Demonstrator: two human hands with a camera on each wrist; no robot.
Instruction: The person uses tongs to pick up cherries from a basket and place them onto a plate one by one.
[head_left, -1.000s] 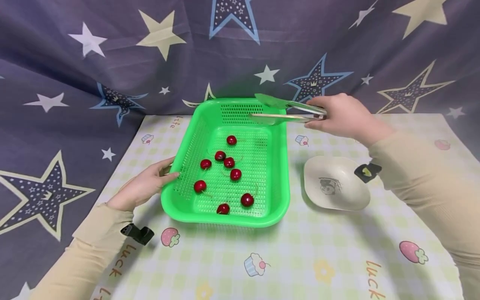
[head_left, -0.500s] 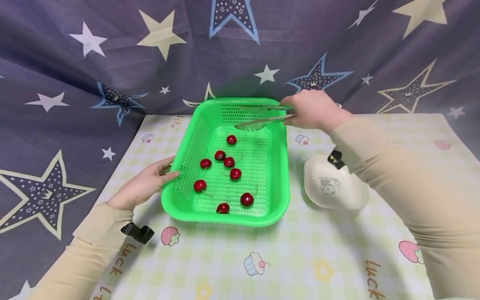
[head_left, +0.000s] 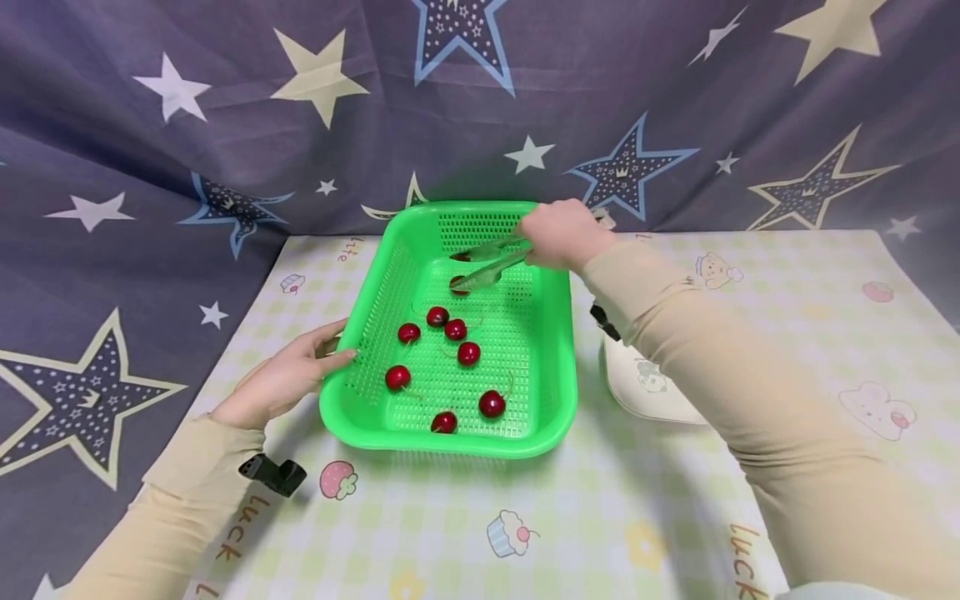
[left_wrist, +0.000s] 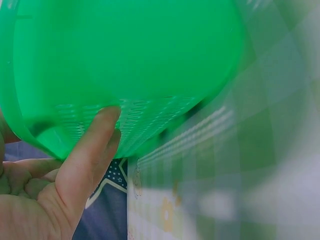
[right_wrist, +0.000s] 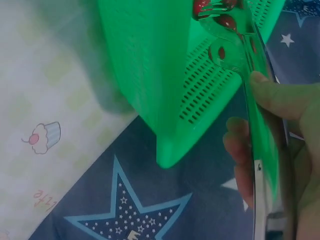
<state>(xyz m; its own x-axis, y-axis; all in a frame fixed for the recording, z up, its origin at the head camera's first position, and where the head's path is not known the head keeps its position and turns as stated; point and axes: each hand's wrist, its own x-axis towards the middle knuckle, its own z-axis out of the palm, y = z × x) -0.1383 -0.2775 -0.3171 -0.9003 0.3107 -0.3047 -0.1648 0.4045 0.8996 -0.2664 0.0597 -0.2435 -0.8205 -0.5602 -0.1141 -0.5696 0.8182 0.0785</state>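
A green perforated plastic basket point(head_left: 551, 400) stands mid-table with several red cherries point(head_left: 468, 353) spread over its floor, some with stems. My left hand point(head_left: 288, 375) holds its left side, thumb at the rim; in the left wrist view, fingers point(left_wrist: 85, 160) press the outer wall. My right hand point(head_left: 566, 233) grips metal tongs point(head_left: 498, 268) over the back right of the basket. The arms of the tongs are spread, their tips by the rearmost cherry point(head_left: 459, 286), which the nearer arm partly covers. Whether they touch it I cannot tell. In the right wrist view the tongs point(right_wrist: 260, 150) reflect green.
To the right of the basket sits a white dish point(head_left: 652, 392) with a panda print, partly hidden under my right forearm. A checked, printed cloth point(head_left: 585, 517) covers the table. Right behind the basket hangs a dark star-patterned curtain point(head_left: 480, 133).
My right hand has moved left and down with the tongs, bringing their tips from above the basket's back right corner to the rearmost cherry. My left hand stays on the basket.
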